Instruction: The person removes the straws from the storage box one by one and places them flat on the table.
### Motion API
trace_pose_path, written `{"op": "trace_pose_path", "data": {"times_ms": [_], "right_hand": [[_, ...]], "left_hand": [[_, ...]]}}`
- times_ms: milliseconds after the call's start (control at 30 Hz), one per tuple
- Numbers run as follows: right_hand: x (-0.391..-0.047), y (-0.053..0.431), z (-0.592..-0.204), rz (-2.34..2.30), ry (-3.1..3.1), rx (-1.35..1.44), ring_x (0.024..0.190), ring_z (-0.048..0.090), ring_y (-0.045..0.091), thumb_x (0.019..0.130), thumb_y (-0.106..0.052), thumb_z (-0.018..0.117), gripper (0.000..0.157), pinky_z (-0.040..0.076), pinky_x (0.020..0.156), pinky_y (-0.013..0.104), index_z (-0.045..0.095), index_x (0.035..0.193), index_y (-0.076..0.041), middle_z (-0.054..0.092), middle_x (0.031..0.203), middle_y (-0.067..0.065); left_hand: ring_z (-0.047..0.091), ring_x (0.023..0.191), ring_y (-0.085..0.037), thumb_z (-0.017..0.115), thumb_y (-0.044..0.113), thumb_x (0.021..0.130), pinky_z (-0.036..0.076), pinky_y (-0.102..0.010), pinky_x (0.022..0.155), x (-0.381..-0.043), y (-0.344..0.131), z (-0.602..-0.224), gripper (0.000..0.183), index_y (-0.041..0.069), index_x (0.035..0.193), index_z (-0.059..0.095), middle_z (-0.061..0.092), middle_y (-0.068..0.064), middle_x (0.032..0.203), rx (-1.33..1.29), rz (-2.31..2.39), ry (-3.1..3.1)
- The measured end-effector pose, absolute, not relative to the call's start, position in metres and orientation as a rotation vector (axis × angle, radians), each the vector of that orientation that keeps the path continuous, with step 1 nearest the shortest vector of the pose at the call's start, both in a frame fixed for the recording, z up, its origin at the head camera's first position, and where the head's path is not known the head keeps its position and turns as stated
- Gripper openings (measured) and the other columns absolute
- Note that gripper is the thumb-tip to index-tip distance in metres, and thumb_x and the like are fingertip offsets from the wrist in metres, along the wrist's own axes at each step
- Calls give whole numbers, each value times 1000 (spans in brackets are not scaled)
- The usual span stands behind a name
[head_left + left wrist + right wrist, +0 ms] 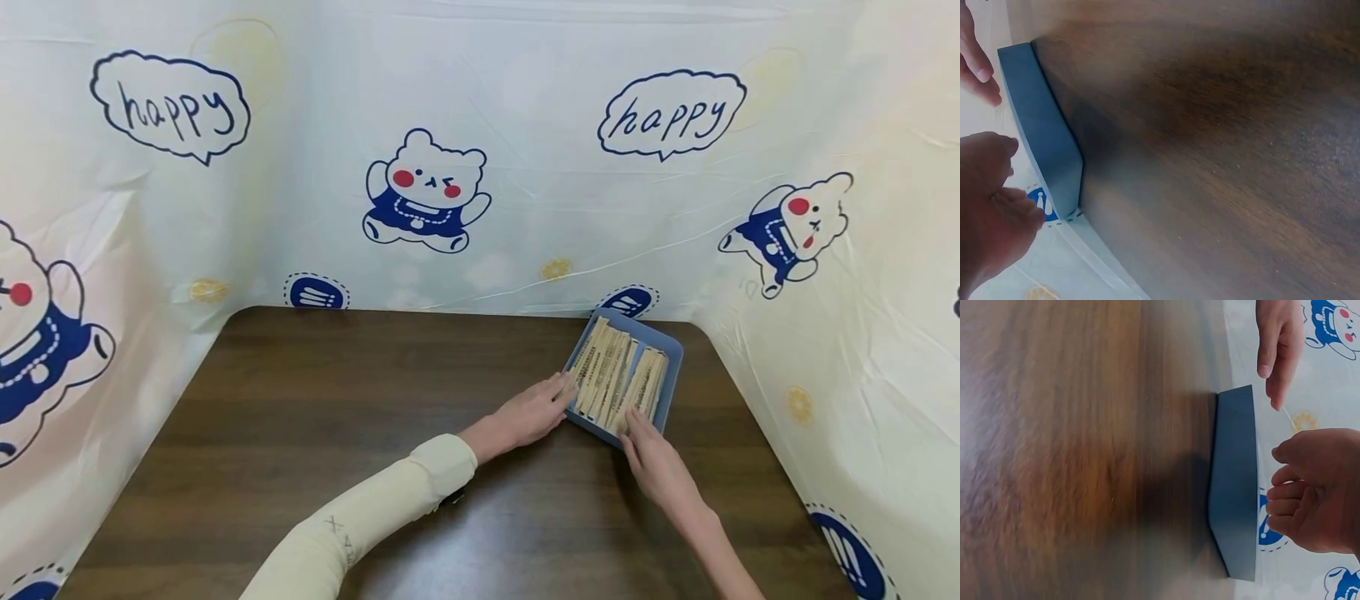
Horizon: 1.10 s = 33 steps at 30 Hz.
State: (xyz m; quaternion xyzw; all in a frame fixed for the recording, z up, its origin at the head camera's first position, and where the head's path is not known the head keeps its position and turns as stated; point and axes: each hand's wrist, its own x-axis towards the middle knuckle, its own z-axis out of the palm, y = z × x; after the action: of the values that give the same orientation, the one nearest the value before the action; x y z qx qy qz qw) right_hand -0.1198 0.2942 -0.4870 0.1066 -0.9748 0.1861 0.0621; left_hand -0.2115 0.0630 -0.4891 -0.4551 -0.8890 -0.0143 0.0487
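Note:
A blue tray (pixel 674 367) stands at the far right of the table, turned at an angle. Inside lie two groups of thin pale wooden strips (pixel 606 367) with dark printed marks, a narrow gap between them. My left hand (pixel 534 408) reaches the tray's left side, its fingertips over the rim beside the larger group. At the near right corner my right hand (pixel 660 467) has its fingertips over the smaller group's near end. Both wrist views show loosely bent fingers above the tray wall (pixel 1234 487); the strips are hidden there.
The dark wooden table (pixel 337 383) carries the tray close to its back edge. A pale cloth (pixel 525 83) printed with bears and "happy" bubbles hangs behind and along both sides. My left sleeve (pixel 375 508) crosses the front of the table.

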Motion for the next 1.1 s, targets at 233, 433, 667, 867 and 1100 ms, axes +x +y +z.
{"op": "trace_pose_path", "data": {"times_ms": [233,433,667,867,1100], "right_hand": [[-118,298,-490,536,-2952,378,128,46,50,99,0,57,38,43,100,60,53,131,19,47,138,37],[-116,301,-492,530,-2942,387,127,49,48,98,2,57,36,45,99,58,54,130,19,48,138,36],[-114,303,-495,516,-2915,423,125,51,47,96,5,58,35,45,98,59,57,129,17,52,135,33],[-113,304,-498,480,-2930,448,125,52,46,94,9,59,34,42,101,61,59,127,16,55,133,32],[-112,304,-503,411,-2899,481,124,53,45,91,13,60,35,42,101,61,60,126,15,57,130,31]], "left_hand": [[24,148,-26,38,17,110,24,-30,117,-212,67,-493,48,8,157,31,27,-17,160,-1457,109,-2791],[21,149,-24,39,11,109,23,-29,118,-209,69,-497,51,11,159,28,24,-16,161,-1464,247,-2786],[26,147,-22,44,8,107,27,-31,116,-209,71,-500,51,13,156,35,30,-12,160,-1431,463,-2628],[26,147,-21,43,9,107,26,-30,117,-213,75,-504,50,13,156,34,30,-10,160,-1464,518,-2566],[29,146,-19,43,10,107,29,-29,115,-219,79,-507,50,16,156,35,33,-9,159,-1482,542,-2539]]}}
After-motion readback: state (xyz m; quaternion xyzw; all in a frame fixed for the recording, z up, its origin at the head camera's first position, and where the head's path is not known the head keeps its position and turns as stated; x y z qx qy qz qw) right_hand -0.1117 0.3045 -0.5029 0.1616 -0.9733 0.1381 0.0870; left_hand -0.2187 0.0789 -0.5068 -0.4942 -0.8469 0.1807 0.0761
